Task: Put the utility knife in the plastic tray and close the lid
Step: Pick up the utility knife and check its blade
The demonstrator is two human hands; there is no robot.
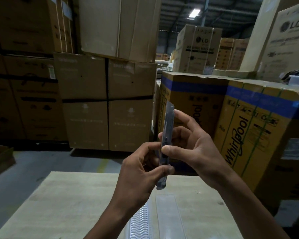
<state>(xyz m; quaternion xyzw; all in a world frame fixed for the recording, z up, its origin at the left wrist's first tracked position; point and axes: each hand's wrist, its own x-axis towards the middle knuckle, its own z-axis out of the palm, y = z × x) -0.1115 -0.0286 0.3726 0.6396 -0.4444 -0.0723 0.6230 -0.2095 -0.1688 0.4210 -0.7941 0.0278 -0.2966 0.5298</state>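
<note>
I hold a grey utility knife point(168, 123) upright in front of me, above the table, its blade end pointing up. My left hand point(140, 171) pinches the lower part of its handle between thumb and fingers. My right hand point(195, 145) grips the middle of the handle, thumb on the slider, index finger touching the upper body. Below my hands a clear plastic tray point(169, 216) lies open on the pale wooden table point(67, 200), with its ribbed clear lid point(140, 221) folded out to the left.
Tall stacks of brown cardboard boxes point(107, 104) stand beyond the table across a strip of grey floor. A yellow Whirlpool carton point(240, 135) stands close at the right of the table. Further LG cartons point(198, 49) rise behind it.
</note>
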